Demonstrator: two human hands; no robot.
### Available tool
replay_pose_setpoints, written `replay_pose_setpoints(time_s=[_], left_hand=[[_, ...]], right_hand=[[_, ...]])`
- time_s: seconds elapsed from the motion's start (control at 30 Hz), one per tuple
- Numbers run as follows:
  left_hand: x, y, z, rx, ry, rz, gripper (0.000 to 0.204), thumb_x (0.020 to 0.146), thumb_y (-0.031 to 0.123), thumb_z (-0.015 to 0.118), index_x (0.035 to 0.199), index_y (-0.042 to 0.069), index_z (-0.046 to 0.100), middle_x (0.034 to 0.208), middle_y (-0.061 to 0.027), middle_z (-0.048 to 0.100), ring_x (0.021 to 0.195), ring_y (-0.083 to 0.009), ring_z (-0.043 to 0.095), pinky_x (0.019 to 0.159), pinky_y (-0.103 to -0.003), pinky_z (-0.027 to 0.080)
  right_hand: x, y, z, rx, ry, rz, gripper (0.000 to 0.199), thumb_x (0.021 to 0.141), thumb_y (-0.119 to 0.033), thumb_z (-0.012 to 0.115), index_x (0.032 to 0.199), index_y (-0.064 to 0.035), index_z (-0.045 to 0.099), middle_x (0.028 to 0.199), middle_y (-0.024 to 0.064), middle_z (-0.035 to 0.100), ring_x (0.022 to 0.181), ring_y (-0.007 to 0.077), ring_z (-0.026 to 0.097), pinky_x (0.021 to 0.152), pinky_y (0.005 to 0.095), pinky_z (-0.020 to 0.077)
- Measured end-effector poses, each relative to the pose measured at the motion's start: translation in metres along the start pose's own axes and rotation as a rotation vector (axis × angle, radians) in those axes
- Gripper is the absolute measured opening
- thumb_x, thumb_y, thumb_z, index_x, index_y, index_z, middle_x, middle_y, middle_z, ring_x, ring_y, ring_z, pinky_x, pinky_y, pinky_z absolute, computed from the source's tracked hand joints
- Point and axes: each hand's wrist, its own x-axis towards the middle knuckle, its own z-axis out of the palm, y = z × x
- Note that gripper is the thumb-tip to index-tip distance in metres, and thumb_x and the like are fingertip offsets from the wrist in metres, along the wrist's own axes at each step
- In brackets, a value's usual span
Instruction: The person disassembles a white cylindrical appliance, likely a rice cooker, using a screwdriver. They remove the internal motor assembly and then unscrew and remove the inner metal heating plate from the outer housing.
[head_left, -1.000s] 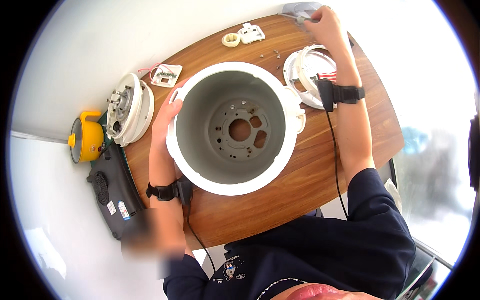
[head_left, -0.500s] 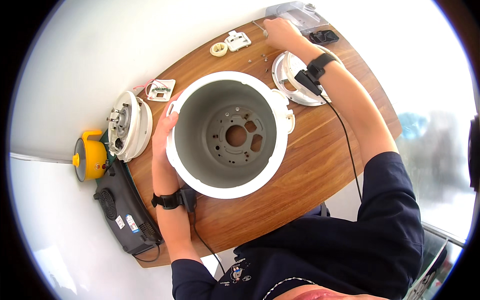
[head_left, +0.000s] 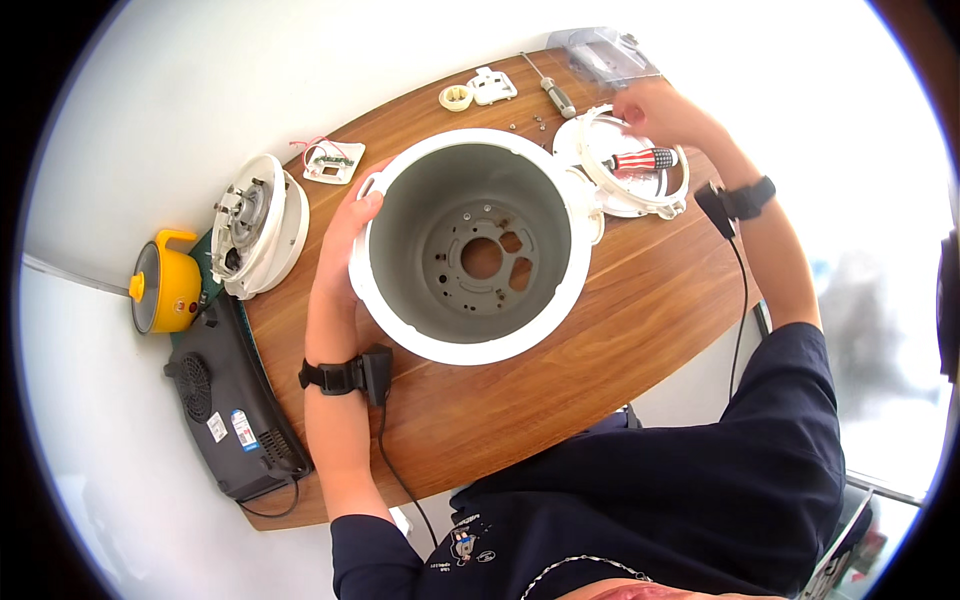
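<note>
A large white cooker housing (head_left: pixel 470 347) stands on the table, its grey inside showing a round centre hole and cutouts in the bottom. My left hand (head_left: pixel 350 235) grips its left side, thumb over the handle at the rim. My right hand (head_left: pixel 662 114), slightly blurred, hovers at the far right over a white lid ring (head_left: pixel 682 190); its fingers look bent and are partly hidden. Just below that hand, a screwdriver with a striped red, white and blue handle (head_left: pixel 645 160) lies across the ring. A grey-handled screwdriver (head_left: pixel 557 97) rests on the table to its left.
Several small screws (head_left: pixel 541 124) lie behind the housing, beside a cream round part (head_left: pixel 456 98) and a white plastic plate (head_left: pixel 492 86). A clear plastic box (head_left: pixel 603 55) is at the back. Left are a circuit-board panel (head_left: pixel 333 162), white base (head_left: pixel 258 225), yellow pot (head_left: pixel 175 285) and black appliance (head_left: pixel 235 400).
My right hand has let go of the grey-handled screwdriver and moved right and nearer, uncovering it on the table. The striped screwdriver now shows. My left hand keeps its grip on the housing.
</note>
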Motion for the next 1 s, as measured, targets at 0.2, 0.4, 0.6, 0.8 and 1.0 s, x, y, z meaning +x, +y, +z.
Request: replay_pose_setpoints(time_s=[0.2, 0.4, 0.6, 0.8, 1.0], left_hand=[[-0.001, -0.008, -0.004, -0.055, -0.051, 0.009, 0.066, 0.096, 0.035, 0.059, 0.148, -0.003, 0.044, 0.137, -0.0158, 0.059, 0.123, -0.0225, 0.059, 0.106, -0.036, 0.046], [0.005, 0.000, -0.008, 0.006, -0.106, 0.019, 0.064, 0.096, 0.033, 0.058, 0.148, -0.003, 0.044, 0.138, -0.0151, 0.059, 0.123, -0.0218, 0.059, 0.106, -0.035, 0.047], [0.003, 0.002, -0.007, 0.037, -0.078, 0.006, 0.066, 0.096, 0.035, 0.059, 0.149, -0.003, 0.044, 0.138, -0.0148, 0.058, 0.124, -0.0214, 0.059, 0.106, -0.035, 0.047], [0.007, -0.001, -0.014, 0.017, -0.133, 0.016, 0.062, 0.096, 0.033, 0.065, 0.146, 0.000, 0.049, 0.136, -0.0126, 0.060, 0.122, -0.0193, 0.060, 0.103, -0.034, 0.049], [0.007, 0.002, -0.014, 0.095, -0.183, 0.062, 0.062, 0.097, 0.036, 0.063, 0.145, 0.000, 0.049, 0.133, -0.0132, 0.062, 0.118, -0.0196, 0.062, 0.100, -0.034, 0.052]], right_hand=[[-0.046, 0.007, 0.019, -0.034, -0.131, -0.055, 0.040, 0.079, -0.014, 0.081, 0.116, -0.0081, 0.068, 0.120, 0.0112, 0.067, 0.113, 0.0304, 0.062, 0.098, 0.0411, 0.0497], [-0.058, -0.006, -0.002, 0.010, 0.006, -0.011, 0.037, 0.082, -0.009, 0.077, 0.117, -0.0103, 0.066, 0.115, 0.0102, 0.067, 0.112, 0.0314, 0.061, 0.100, 0.0432, 0.0468], [-0.073, -0.017, -0.038, 0.123, 0.250, -0.133, 0.031, 0.085, -0.011, 0.078, 0.112, -0.0085, 0.065, 0.106, 0.0097, 0.066, 0.101, 0.0270, 0.064, 0.091, 0.0381, 0.0508], [-0.084, -0.036, -0.072, 0.173, 0.480, -0.161, 0.043, 0.087, -0.015, 0.078, 0.126, -0.0102, 0.061, 0.105, 0.0057, 0.070, 0.094, 0.0166, 0.064, 0.081, 0.0327, 0.0502], [-0.084, -0.093, -0.094, 0.362, 0.957, -0.164, 0.044, 0.103, -0.019, 0.063, 0.143, -0.0055, 0.054, 0.126, 0.0064, 0.066, 0.088, 0.0112, 0.062, 0.081, 0.0260, 0.0499]])
